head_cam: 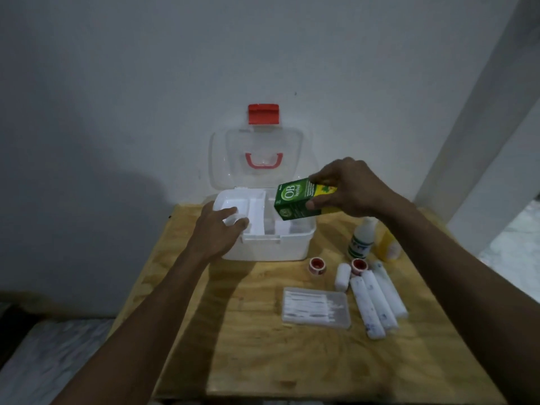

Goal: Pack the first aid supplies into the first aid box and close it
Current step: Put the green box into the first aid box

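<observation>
A wooden worktop carries an open first aid box, white, its clear lid raised behind; the left hand rests spread on the box's left rim, gripping nothing; the right hand pinches a green carton just above the box. Packing seems barely begun; right of and in front of the box wait two bottles, a swab case, bandage rolls and tape rolls.

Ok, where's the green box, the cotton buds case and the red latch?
green box [295, 200], head view, front face with lettering
cotton buds case [316, 307], head view, clear lid
red latch [263, 114], head view, its middle
</observation>
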### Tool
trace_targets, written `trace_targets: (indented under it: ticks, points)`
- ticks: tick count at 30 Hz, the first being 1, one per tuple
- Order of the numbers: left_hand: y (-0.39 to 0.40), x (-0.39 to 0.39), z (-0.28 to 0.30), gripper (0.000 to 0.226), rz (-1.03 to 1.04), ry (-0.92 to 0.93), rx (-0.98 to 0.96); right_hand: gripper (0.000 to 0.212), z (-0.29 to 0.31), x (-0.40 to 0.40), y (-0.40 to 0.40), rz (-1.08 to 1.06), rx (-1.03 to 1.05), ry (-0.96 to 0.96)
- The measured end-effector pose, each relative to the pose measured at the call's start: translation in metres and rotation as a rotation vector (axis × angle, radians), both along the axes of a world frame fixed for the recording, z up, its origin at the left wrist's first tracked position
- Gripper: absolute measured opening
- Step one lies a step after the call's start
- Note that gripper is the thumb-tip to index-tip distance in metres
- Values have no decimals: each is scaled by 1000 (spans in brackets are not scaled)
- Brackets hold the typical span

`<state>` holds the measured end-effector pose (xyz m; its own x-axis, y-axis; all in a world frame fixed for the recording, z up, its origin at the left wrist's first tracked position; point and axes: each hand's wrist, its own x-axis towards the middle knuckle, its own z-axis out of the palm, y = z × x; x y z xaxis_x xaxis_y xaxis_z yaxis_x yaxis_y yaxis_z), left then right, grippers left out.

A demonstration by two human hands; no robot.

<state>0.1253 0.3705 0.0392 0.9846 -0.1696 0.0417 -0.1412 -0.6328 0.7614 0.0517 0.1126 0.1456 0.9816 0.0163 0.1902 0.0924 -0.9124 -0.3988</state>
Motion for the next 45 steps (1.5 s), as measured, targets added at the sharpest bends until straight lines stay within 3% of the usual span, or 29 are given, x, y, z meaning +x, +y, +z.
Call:
trace_targets:
  ticks: [9,22,30,34,45]
  points:
    - [-2,1,1,53,-2,-26,73,62,-26,52,28,74,-212,146]
    - [-5,0,2,53,30,-19,48,61,-65,70,42,114,-42,219]
    - [-5,-3,5,52,28,-23,64,60,-66,74,53,197,-304,316]
    - [-5,-2,5,52,28,-17,63,62,-59,81,53,221,-331,391]
    - [-6,-6,7,52,35,-9,48,49,-69,78,53,-3,372,489]
